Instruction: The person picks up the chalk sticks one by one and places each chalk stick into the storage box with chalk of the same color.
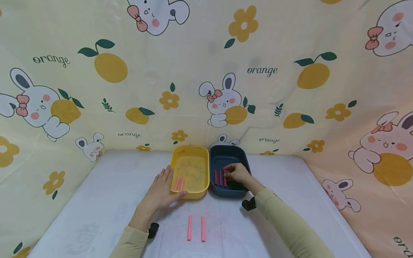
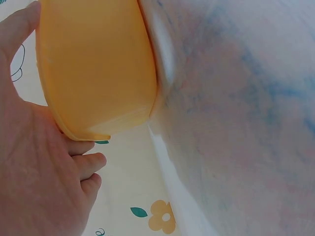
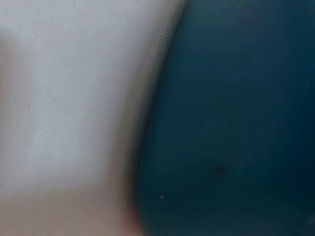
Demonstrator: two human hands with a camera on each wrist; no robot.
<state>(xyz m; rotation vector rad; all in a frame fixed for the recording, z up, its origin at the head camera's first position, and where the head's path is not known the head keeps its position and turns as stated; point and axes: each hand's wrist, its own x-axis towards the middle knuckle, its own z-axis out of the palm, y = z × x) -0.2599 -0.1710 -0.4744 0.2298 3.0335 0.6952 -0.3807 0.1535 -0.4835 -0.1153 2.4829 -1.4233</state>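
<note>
My left hand (image 1: 161,191) rests against the near left corner of the yellow bin (image 1: 206,172), fingers fairly straight along its left side and thumb across its near rim. From the left wrist, the yellow bin's outer wall (image 2: 98,64) shows beside that hand (image 2: 42,172). Over the dark blue bin (image 1: 229,193), my right hand (image 1: 238,173) pinches a dark pink chalk stick (image 1: 225,182). Two similar sticks stand left of it inside, the nearer being one chalk stick (image 1: 221,178). The right wrist view is mostly filled by the blue bin's wall (image 3: 231,108), blurred.
Two light pink chalk sticks lie in the yellow bin, one chalk stick (image 1: 182,184) nearer its middle. On the white table (image 1: 122,200), a left chalk stick (image 1: 189,228) and a right chalk stick (image 1: 203,229) lie in front. A printed cloth (image 1: 190,71) hangs behind the bins.
</note>
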